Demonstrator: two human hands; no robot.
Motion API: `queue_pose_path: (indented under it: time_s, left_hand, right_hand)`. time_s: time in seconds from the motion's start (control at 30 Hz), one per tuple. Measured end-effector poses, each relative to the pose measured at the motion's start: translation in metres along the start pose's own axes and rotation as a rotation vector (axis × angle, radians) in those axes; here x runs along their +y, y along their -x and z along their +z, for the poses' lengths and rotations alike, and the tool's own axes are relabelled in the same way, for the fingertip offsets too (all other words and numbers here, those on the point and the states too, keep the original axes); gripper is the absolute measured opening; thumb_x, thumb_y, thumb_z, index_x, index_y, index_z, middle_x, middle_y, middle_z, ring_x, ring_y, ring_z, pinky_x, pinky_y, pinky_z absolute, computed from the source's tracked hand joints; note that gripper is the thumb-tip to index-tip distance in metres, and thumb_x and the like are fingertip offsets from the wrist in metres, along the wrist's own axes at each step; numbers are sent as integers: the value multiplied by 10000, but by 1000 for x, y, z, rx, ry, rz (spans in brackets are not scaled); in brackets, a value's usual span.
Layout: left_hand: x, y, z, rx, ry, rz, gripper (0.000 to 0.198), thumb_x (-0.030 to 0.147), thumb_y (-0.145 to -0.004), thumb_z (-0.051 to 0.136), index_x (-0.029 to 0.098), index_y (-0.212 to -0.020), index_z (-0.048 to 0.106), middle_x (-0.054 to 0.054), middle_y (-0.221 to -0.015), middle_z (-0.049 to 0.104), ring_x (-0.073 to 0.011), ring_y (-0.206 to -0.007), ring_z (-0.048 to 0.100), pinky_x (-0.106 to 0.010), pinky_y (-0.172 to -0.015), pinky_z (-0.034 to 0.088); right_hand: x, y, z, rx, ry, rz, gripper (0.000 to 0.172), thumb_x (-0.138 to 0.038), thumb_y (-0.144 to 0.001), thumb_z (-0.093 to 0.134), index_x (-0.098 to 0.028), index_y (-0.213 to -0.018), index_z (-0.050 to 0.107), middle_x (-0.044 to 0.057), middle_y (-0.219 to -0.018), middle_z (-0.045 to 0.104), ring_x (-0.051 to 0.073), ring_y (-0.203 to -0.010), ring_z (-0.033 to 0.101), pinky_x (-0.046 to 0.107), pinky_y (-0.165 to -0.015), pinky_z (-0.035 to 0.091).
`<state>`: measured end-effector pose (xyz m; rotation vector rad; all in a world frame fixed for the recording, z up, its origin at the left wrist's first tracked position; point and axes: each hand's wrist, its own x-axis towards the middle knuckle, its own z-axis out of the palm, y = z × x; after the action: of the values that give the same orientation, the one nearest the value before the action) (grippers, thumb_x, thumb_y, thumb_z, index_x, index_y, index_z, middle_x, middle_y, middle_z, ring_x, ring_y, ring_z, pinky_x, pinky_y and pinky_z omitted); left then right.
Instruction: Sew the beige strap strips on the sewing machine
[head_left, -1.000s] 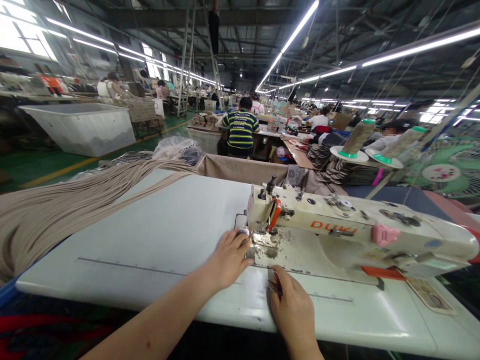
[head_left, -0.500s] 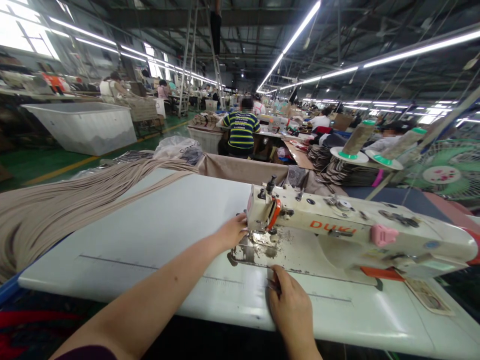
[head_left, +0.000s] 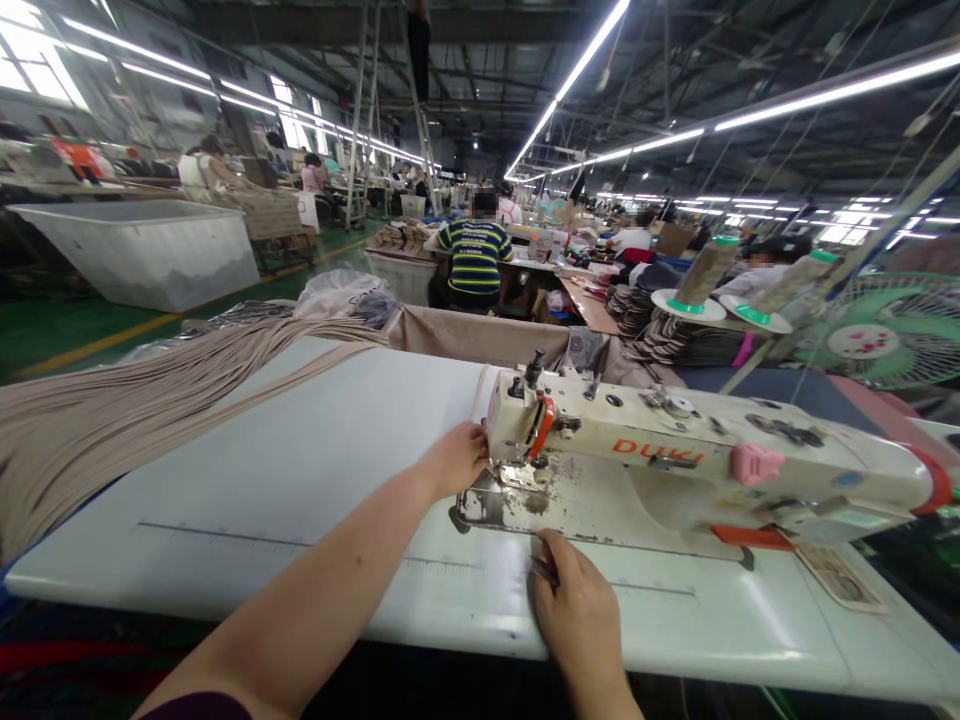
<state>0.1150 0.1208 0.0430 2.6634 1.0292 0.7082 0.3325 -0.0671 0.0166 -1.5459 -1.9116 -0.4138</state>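
1. The left hand is at the left end of the machine, touching its head just beside the needle area. Its fingers go behind the head, so one cannot tell if they grasp something or only press there.
2. The right hand rests on the worktop near the front edge, just in front of the machine bed. Its fingers are bent around a small dark tool, with the thumb on top of it.
3. The metal plate under the needle shows no cloth on it. The strips lie as a long beige bundle on the far left of the worktop, well apart from both hands.
4. The work in hand seems to be a small adjustment at the needle or the foot. To do it well, the left fingertips should stay at the side of the needle, never under it.
5. The right hand is best used as a steady support, with the tool pointing away from the left hand.
6. The head of the machine hides the left fingertips, so a lean to the left would probably give a better look at them.
7. Behind the machine stand two thread cones and a fan. Further back a person in a striped shirt sits at another table.
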Motion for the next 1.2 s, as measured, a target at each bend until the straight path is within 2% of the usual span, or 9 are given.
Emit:
queue_pose_path:
  time_s: [0.1,0.23,0.53,0.77,1.0,1.2]
  left_hand:
    - [-3,8,-8,-64,54,-38,181,309,-932,669,213,-1022,792,-70,-1125,780,-260,-1096,690,-398,-1038,534]
    - [2,13,-15,-119,104,-126,113,236,-896,694,217,-939,796,-37,-1080,778,-213,-1039,707,-316,-967,542]
    - [30,27,-12,-116,128,-366,120,207,-905,669,220,-922,787,-27,-1005,716,-176,-895,692,-287,-826,531]
    - [49,34,-12,-89,146,-463,93,158,-882,689,204,-907,765,-26,-983,669,-159,-875,674,-272,-814,522]
    - [78,40,-8,-87,147,-542,142,164,-900,638,180,-990,747,-71,-1104,664,-163,-904,681,-275,-829,534]
    - [102,40,-4,-191,149,-609,166,219,-909,595,182,-1020,713,-92,-1121,664,-195,-954,689,-293,-897,535]
  right_hand:
    - [0,1,1,5,-11,-1,360,-113,-836,484,-197,-1159,619,65,-896,763,223,-753,714,317,-691,546]
    - [1,4,6,8,-19,18,396,-111,-809,492,-199,-1174,616,64,-912,761,226,-762,708,324,-700,540]
    - [2,9,12,5,-59,52,406,-117,-805,502,-211,-1184,612,68,-915,750,237,-766,686,339,-713,513]
    - [-2,3,3,15,-26,11,372,-117,-814,501,-197,-1160,611,59,-875,744,229,-739,690,330,-681,507]
    - [-6,-1,-1,41,-30,-2,372,-106,-796,491,-188,-1139,611,66,-872,747,221,-720,682,323,-664,503]
    - [-6,-2,-3,35,-40,-10,377,-102,-788,496,-172,-1138,618,62,-851,737,219,-726,684,317,-667,507]
